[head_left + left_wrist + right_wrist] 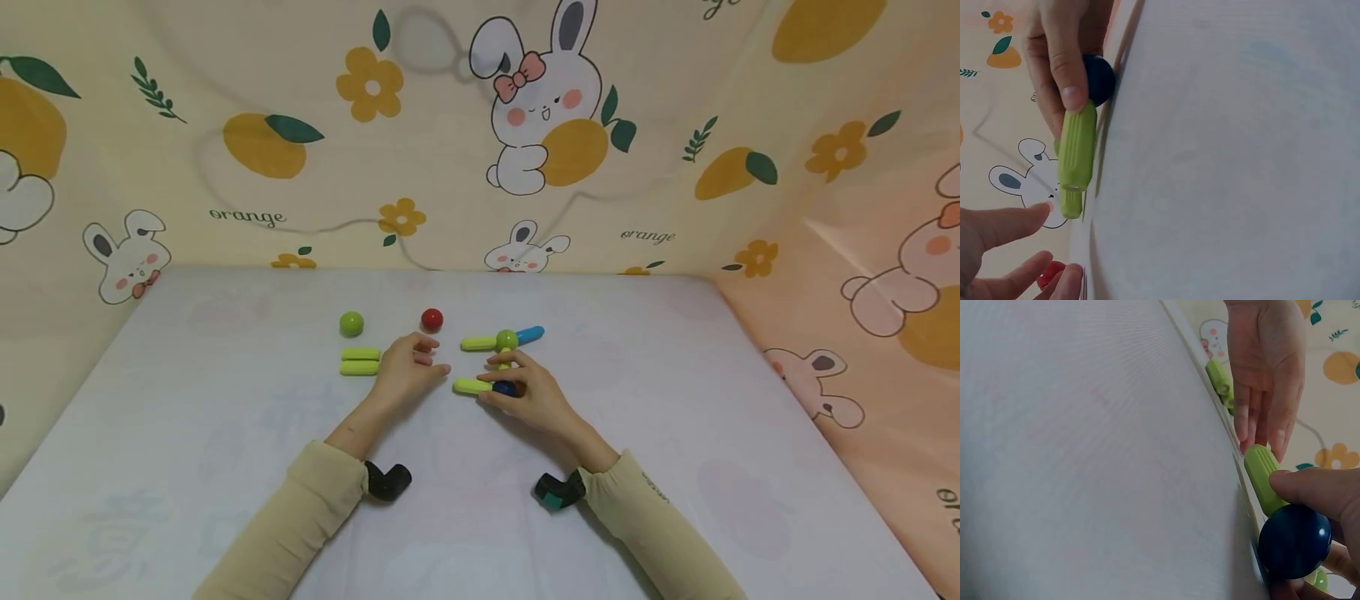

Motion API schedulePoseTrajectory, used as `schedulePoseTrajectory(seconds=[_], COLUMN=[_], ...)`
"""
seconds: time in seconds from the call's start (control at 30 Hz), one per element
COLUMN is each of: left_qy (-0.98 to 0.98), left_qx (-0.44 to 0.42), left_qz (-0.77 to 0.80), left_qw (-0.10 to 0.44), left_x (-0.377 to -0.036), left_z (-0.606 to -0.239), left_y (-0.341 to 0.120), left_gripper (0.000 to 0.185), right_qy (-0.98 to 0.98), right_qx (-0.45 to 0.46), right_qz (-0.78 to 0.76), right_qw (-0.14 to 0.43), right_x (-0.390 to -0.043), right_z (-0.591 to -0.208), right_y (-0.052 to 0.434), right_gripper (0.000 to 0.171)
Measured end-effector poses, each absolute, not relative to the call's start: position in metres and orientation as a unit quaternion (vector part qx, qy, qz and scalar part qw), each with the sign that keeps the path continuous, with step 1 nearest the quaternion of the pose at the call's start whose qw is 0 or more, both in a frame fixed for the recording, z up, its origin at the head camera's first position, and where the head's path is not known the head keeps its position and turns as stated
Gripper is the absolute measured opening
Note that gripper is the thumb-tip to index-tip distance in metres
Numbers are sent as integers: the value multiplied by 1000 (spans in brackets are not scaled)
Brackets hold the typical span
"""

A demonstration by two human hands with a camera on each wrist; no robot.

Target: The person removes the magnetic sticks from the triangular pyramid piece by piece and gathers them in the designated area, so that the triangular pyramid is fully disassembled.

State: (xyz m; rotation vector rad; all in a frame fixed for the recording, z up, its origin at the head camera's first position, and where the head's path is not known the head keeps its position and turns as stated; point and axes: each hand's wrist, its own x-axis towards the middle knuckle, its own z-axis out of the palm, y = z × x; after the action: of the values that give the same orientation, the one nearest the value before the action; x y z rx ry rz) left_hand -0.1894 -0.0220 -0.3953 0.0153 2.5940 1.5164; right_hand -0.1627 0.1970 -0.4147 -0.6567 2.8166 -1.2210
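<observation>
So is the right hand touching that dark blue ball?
Touching. In the right wrist view the right hand has its thumb pressed where the green stick meets the dark blue ball, with another finger under the ball.

Printed cloth backdrop [450, 167]: word "orange" in script, left of centre at [247, 217], again right of centre. Right sleeve [660, 517]: small dark lettering, too small to read.

Four balls [351, 323] and six sticks [360, 354] lie on the table [225, 467].
</observation>
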Motion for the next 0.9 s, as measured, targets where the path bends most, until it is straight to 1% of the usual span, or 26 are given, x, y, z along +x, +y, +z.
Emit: schedulePoseTrajectory(seconds=[0.27,0.47,0.7,0.9], left_qy=[861,857,844,840], left_qx=[15,48,93,117], left_qz=[501,502,507,505], left_qw=[85,107,149,162], left_x=[-187,-187,-186,-185], left_z=[-399,-400,-401,-401], left_y=[-19,-18,-18,-17], left_gripper=[41,40,40,41], right_qy=[897,894,879,868], right_qx=[-210,-219,-217,-227], right_qz=[-388,-391,-423,-441], right_qw=[2,-1,22,35], right_x=[-163,-164,-163,-163], right_z=[-416,-416,-415,-415], right_y=[198,199,202,205], right_gripper=[28,28,32,37])
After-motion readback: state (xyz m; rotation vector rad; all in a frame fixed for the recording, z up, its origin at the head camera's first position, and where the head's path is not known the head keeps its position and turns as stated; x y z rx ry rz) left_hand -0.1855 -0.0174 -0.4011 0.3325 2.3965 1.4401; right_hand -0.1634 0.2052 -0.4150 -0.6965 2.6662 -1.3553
